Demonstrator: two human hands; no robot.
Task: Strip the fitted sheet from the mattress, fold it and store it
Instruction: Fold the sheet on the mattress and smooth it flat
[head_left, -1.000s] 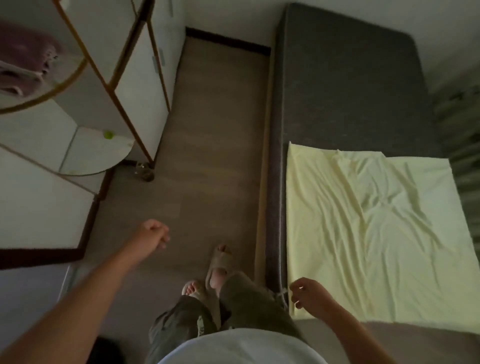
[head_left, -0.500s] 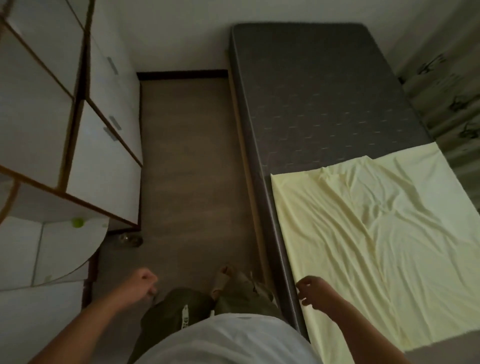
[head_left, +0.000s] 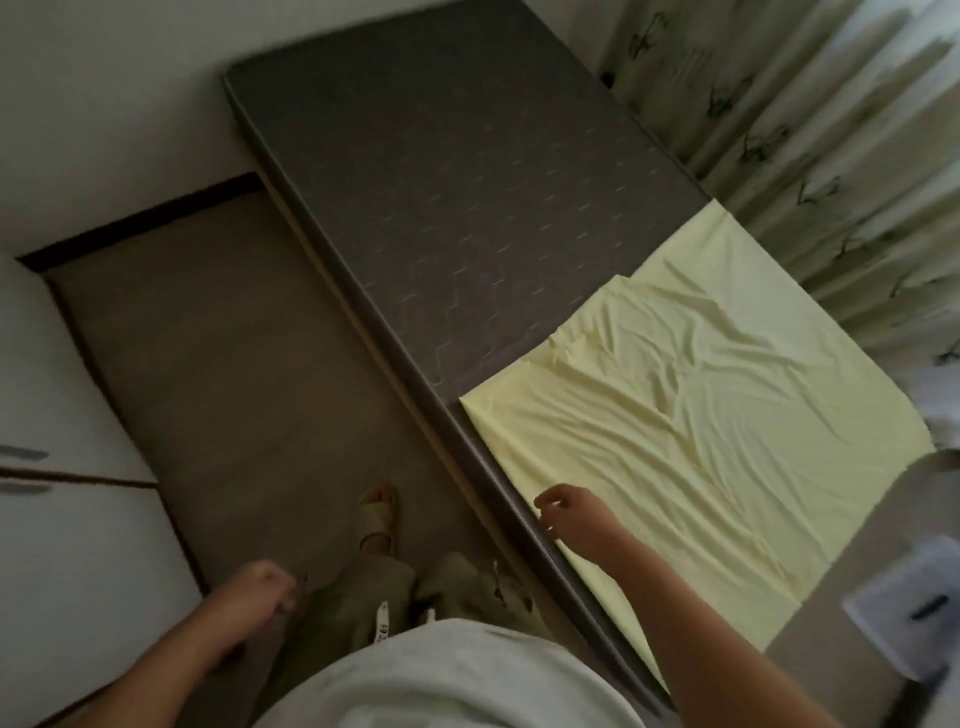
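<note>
View: head camera.
Sheet: the yellow sheet (head_left: 701, 441) lies flat and wrinkly on the near half of the grey mattress (head_left: 467, 208).
Right hand (head_left: 571, 514): just over the sheet's near edge, fingers loosely bent, holding nothing.
Left hand (head_left: 260, 587): low by the leg, loosely curled, holding nothing.
Doing it well: probably best to pinch two corners, match the edges, then smooth the wrinkles.
Surface: the mattress top is flat and firm-looking.
Room: brown floor (head_left: 234, 389), white cupboard (head_left: 62, 519) on the left, curtain (head_left: 831, 156) behind the bed.

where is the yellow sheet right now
In the head view the yellow sheet lies flat on the near right part of the grey mattress, with the curtain along its far side and the right hand at its floor-side edge.
</note>
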